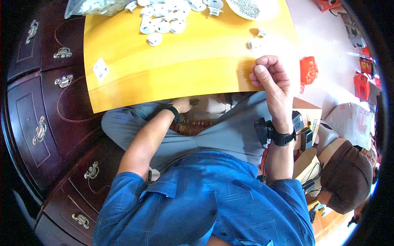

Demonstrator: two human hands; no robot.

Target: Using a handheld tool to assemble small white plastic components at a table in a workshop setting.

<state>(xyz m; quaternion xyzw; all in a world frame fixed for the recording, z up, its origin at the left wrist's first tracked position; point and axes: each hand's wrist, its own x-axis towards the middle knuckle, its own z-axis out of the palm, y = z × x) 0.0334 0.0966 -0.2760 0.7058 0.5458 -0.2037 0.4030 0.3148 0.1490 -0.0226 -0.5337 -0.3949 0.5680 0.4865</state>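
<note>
My right hand [271, 76] is just above the right part of the yellow table [172, 80], near its front edge. Its fingers are curled, with the thumb pressed against the index finger; anything pinched there is too small to make out. Beyond it lie two small white plastic pieces [254, 44]. My left hand [182, 105] reaches below the table's front edge, over my lap, beside a small dark object [194, 101]. Its fingers are mostly hidden. Many white round plastic parts [162, 27] are heaped at the table's far side.
A white bowl [262, 14] of small metal pieces stands at the far right of the table. At the far left is a clear plastic bag [78, 9] of white parts. A white label [100, 70] lies left. Dark drawers [30, 110] flank the table; another person [347, 176] sits at right.
</note>
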